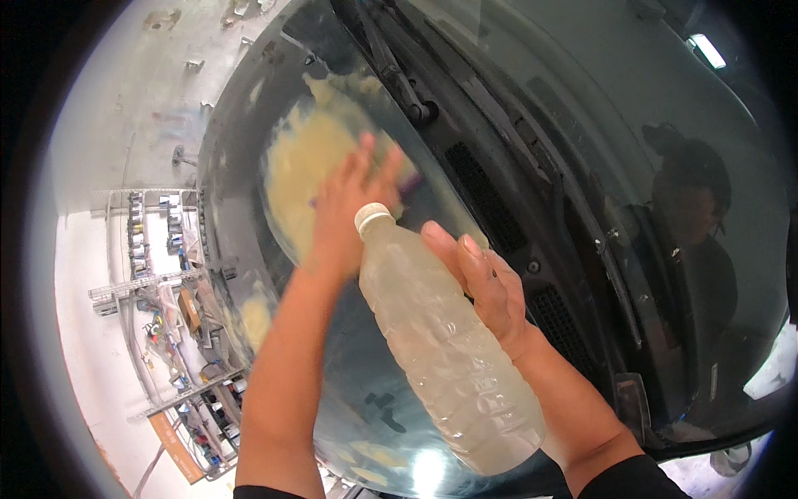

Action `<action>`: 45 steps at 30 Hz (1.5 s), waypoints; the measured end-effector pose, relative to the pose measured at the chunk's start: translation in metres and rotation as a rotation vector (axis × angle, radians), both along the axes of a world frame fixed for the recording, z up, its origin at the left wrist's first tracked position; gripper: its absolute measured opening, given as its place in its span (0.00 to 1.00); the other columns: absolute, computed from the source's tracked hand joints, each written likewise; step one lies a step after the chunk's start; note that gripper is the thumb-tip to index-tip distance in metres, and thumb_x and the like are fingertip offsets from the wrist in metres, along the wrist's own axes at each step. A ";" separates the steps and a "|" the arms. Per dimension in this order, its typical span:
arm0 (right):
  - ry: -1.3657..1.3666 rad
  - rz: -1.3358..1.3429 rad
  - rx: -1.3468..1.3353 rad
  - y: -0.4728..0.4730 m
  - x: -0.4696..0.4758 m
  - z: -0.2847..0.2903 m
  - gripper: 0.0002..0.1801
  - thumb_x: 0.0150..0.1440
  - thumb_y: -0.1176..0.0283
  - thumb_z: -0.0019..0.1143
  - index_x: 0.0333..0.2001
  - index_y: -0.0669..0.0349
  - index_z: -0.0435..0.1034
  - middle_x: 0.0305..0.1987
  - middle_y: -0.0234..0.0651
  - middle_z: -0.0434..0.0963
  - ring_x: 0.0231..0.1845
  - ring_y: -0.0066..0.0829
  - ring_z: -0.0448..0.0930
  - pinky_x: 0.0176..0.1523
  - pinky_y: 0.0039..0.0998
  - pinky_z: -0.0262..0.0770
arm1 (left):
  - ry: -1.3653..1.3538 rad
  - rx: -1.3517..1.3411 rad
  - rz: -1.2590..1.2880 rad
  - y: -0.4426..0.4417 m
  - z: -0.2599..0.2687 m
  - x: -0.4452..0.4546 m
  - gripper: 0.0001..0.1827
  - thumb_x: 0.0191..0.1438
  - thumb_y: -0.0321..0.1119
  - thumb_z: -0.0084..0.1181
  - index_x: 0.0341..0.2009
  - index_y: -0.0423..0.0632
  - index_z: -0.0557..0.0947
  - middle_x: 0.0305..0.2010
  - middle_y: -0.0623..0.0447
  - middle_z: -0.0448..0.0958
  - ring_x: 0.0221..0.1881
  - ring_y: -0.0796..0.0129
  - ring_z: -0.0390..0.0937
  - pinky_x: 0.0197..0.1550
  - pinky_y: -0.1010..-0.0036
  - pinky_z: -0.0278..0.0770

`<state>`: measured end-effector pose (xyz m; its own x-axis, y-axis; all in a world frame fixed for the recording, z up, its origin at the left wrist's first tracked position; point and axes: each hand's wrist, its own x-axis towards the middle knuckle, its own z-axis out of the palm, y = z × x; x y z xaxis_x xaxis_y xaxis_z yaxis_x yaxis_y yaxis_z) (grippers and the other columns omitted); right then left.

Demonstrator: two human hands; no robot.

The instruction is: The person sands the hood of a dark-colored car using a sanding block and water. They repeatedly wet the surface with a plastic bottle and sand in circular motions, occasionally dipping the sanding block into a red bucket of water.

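Note:
A dark car hood (349, 349) lies before me with a large patch of yellowish body filler (305, 162) on it. My left hand (352, 199) is blurred and rests palm down over this patch, on something purple that shows at both sides of the fingers. With my right hand (489, 280) I hold a ribbed, cloudy plastic bottle (449, 349) with a white cap (373, 218). The bottle is tilted, its cap towards my left hand. Its contents look pale; whether liquid comes out cannot be seen.
The windshield (623, 93), wiper arm (399, 81) and black cowl grille (486, 193) run along the right. Metal shelves (146, 284) with cans and loose items stand on the left by a pale wall. Smaller filler patches (255, 318) mark the hood's edge.

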<state>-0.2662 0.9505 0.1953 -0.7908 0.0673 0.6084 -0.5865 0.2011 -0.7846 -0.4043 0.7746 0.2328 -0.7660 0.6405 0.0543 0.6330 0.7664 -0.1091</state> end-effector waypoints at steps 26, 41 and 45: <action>-0.252 -0.173 -0.350 0.018 -0.010 0.024 0.48 0.57 0.51 0.63 0.68 0.70 0.49 0.61 0.39 0.71 0.64 0.35 0.69 0.73 0.39 0.51 | -0.025 0.131 0.108 0.010 0.011 0.093 0.33 0.53 0.33 0.60 0.65 0.56 0.69 0.70 0.37 0.60 0.67 0.42 0.62 0.63 0.52 0.64; -0.362 -0.121 -0.208 0.008 -0.003 0.030 0.49 0.58 0.52 0.63 0.70 0.70 0.47 0.63 0.39 0.68 0.65 0.34 0.66 0.70 0.38 0.58 | 0.118 0.115 0.247 -0.001 -0.003 0.051 0.27 0.60 0.36 0.52 0.65 0.55 0.69 0.69 0.36 0.61 0.64 0.39 0.65 0.62 0.52 0.67; -0.357 -0.043 -0.240 -0.001 -0.004 0.040 0.50 0.56 0.52 0.65 0.70 0.69 0.46 0.62 0.38 0.70 0.63 0.33 0.69 0.69 0.38 0.60 | 0.098 0.053 0.456 -0.022 0.007 -0.039 0.26 0.65 0.41 0.45 0.67 0.57 0.64 0.71 0.39 0.58 0.68 0.44 0.60 0.62 0.49 0.64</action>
<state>-0.2703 0.9499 0.2352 -0.9422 0.2110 0.2602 -0.2647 0.0069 -0.9643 -0.4436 0.7524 0.2401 -0.9582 0.2343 0.1640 0.2193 0.9700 -0.1047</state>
